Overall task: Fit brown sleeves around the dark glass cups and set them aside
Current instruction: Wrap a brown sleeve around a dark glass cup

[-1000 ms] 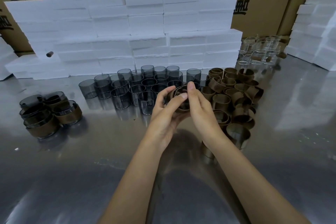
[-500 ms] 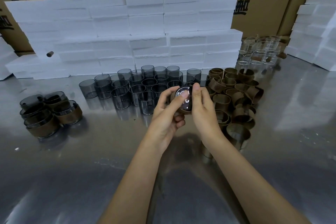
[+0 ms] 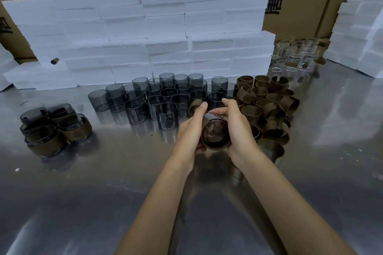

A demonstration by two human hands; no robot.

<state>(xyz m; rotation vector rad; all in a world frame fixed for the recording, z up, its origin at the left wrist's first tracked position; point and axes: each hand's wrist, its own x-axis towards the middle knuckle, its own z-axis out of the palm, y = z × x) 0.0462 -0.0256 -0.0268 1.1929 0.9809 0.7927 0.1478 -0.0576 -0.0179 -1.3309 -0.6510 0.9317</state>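
I see both hands raised over the middle of the counter (image 3: 87, 203), clasping one dark glass cup (image 3: 215, 137) between them. My left hand (image 3: 191, 130) curls around the cup's left side with the thumb stretched up along it; my right hand (image 3: 238, 128) wraps the right side, fingers bent over the top. A brown sleeve (image 3: 217, 147) already rings the cup, whose round end is tipped toward the camera.

Beyond the hands, toward the counter's far edge, stands a cluster of bare dark cups (image 3: 165, 97), and just to its right lies a heap of loose brown sleeves (image 3: 267, 99). Near the left edge sits a small group of finished sleeved cups (image 3: 53, 128). White foam blocks (image 3: 145, 35) are stacked along the far edge, with clear glasses (image 3: 294, 56) at the far right corner.
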